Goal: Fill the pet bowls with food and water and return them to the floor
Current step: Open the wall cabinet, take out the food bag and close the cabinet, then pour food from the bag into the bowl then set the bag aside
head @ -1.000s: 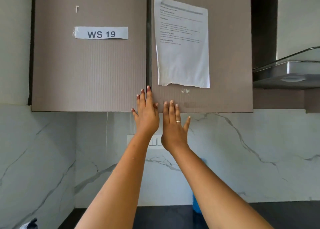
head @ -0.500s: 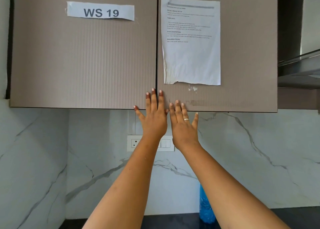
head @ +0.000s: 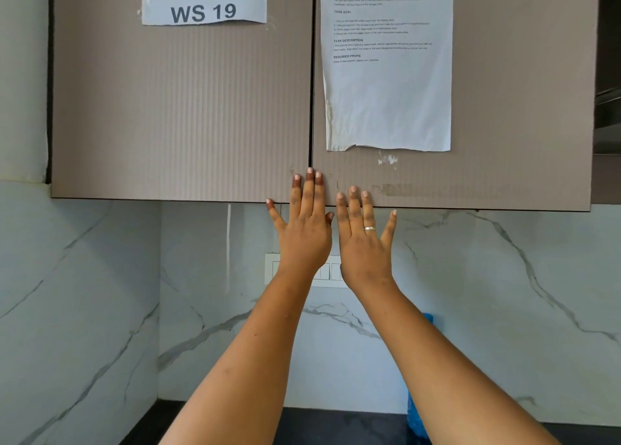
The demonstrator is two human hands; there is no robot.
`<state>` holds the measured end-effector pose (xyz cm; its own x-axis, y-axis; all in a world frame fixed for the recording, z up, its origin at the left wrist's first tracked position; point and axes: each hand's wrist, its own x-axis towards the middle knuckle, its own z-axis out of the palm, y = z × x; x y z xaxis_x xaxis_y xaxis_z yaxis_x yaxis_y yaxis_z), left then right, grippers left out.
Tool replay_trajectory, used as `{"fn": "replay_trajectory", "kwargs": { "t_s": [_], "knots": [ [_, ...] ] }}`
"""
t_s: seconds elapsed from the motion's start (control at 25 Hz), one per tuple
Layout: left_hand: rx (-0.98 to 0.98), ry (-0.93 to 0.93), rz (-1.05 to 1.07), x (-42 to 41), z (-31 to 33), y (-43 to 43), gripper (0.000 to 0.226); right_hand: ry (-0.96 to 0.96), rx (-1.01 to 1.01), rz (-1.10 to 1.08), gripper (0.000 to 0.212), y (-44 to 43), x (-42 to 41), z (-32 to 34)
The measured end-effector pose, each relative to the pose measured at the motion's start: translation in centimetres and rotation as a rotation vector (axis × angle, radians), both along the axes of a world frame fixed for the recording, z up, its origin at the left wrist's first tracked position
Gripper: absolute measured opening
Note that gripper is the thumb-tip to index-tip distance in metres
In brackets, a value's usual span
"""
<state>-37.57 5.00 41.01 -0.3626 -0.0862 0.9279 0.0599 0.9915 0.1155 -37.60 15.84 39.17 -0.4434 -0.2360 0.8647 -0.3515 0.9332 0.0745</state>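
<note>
Head view. Item, nearest: two bare forearms raised. Left hand (head: 304, 232) flat, fingers straight and close together, tips across the seam at the lower edge of the two wall-cabinet doors. Right hand (head: 364, 243) beside it, almost touching, fingers slightly spread, a ring (head: 369, 228) on one, tips on the bottom edge of the right door (head: 521, 125). Neither hand holds anything. Change over the last second: the camera has drawn closer and the cabinet fills more of the frame, while the hands have kept their place and both doors remain closed; judged, opening the cabinet to get at supplies has not begun. Pet bowls: not in view. Left door (head: 181, 108) bears a "WS 19" label (head: 203, 9); the right door carries a printed sheet (head: 388, 74). Below: a dark tabletop (head: 336, 428) with a blue object (head: 415, 417), partly hidden by the right arm. Behind: white veined marble wall (head: 504, 293) with a switch plate (head: 331, 273).
</note>
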Motion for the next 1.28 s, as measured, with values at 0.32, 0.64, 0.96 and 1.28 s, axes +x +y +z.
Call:
{"fn": "replay_trajectory", "kwargs": {
  "t_s": [0.32,0.64,0.96,1.28],
  "knots": [
    [0.071,-0.162,-0.068,3.6,-5.4,0.6,0.067,-0.135,-0.058,0.189,0.071,-1.6,2.3,-2.8],
    [0.444,-0.503,0.036,12.9,-25.3,-2.1,0.072,-0.661,0.089,0.460,0.075,-5.3,6.9,-21.6],
    [0.546,-0.611,0.158,21.8,-35.7,-10.2,0.084,-0.974,0.195,0.592,0.087,-13.4,12.1,-29.8],
    [0.880,-0.257,0.189,32.1,-35.3,-22.8,0.094,-1.381,-0.451,1.083,0.089,-28.7,21.0,-27.6]
  ]
}}
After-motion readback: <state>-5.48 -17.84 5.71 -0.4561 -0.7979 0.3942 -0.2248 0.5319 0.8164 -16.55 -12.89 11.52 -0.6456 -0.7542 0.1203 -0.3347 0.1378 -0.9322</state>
